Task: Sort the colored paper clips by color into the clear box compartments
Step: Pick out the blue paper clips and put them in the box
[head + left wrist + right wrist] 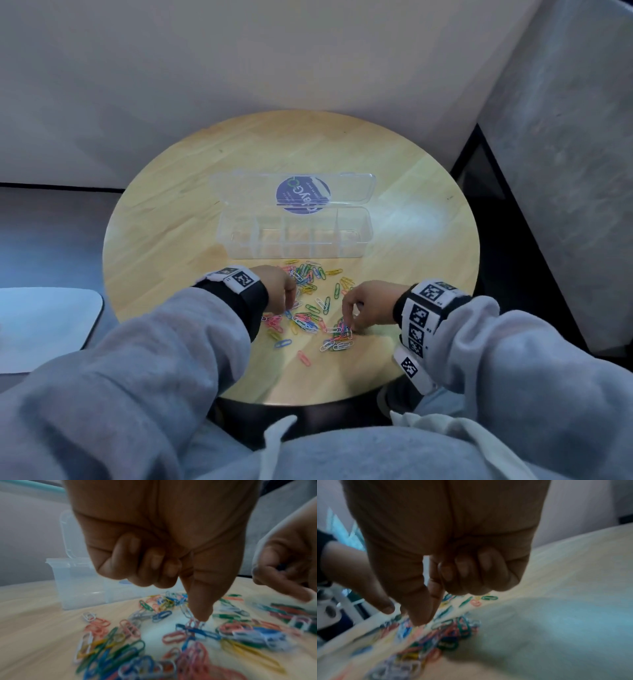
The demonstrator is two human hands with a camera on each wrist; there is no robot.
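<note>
Colored paper clips (313, 310) lie scattered on the round wooden table (171, 212), in front of the clear box (294, 253). The box's lid (239, 186) lies open behind it and its compartments look empty. My left hand (291, 303) is at the pile's left side. Its fingers are curled, and thumb and forefinger (199, 615) pinch a pale clip (194, 623) at the tip. My right hand (347, 323) is at the pile's right side, thumb and forefinger (421, 619) pressed together just above the clips (448, 635). In the blurred left wrist view, a blue streak shows between its fingers (283, 573).
A white flat object (44, 325) sits off the table's left edge. A pale wall runs just behind the table and a grey panel (565, 171) stands at the right. Bare wood lies left and right of the box. A single pink clip (303, 358) lies near the front edge.
</note>
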